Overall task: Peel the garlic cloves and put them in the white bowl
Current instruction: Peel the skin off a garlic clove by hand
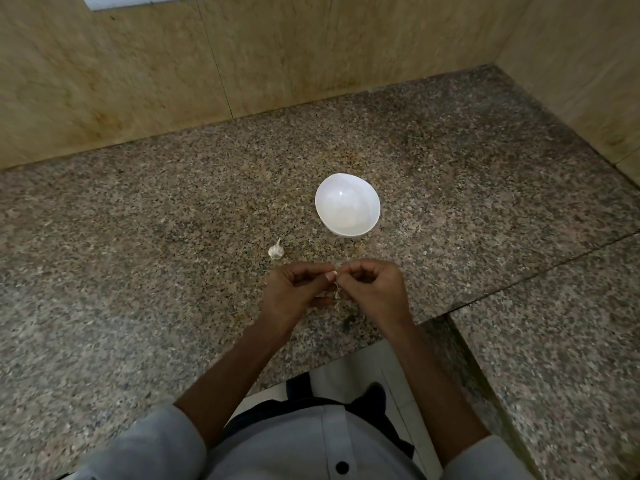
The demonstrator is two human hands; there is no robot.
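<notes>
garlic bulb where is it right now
In the head view the garlic bulb sits on the counter, left of the white bowl and nearer the person, just beyond the left hand.

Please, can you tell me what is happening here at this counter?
A person stands at a granite counter and is peeling garlic. The left hand and the right hand both pinch a small garlic clove between their fingertips, and papery skin hangs from it. A garlic bulb lies on the counter beside the left hand. The white bowl stands just beyond the hands and looks empty, so no peeled clove is in it yet.
</notes>
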